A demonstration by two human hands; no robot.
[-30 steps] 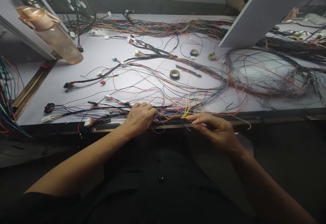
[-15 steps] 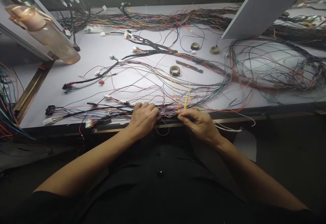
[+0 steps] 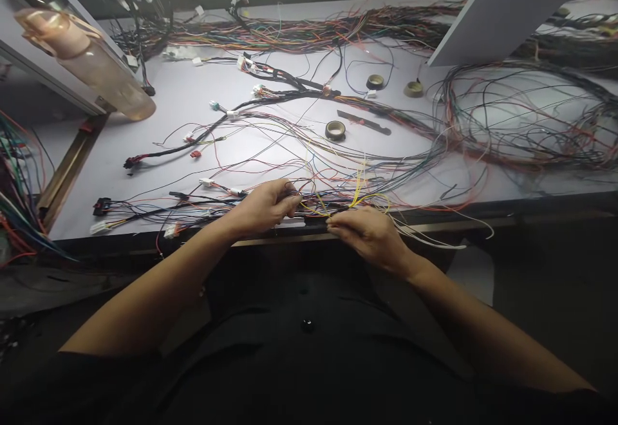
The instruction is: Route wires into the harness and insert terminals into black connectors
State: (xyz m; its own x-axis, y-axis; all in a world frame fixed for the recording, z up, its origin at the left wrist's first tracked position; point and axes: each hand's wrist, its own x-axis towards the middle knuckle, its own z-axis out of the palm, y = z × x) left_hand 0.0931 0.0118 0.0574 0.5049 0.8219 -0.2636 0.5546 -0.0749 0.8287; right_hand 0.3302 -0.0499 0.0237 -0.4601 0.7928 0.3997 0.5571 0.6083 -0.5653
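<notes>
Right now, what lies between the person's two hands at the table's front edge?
In the head view, a short stretch of thin yellow wires spans from the left hand to the right hand, over the table edge.

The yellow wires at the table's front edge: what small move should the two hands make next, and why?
Probably draw the yellow wires gently sideways out of the tangle. The left hand pinches the wire bundle at the table edge, the right hand pinches strands beside it, and the yellow ones loop up between other crossing wires.

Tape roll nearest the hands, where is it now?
Head view: the tape roll lies flat mid-table, beyond both hands, just left of the flat dark strip, among loose wires.
</notes>
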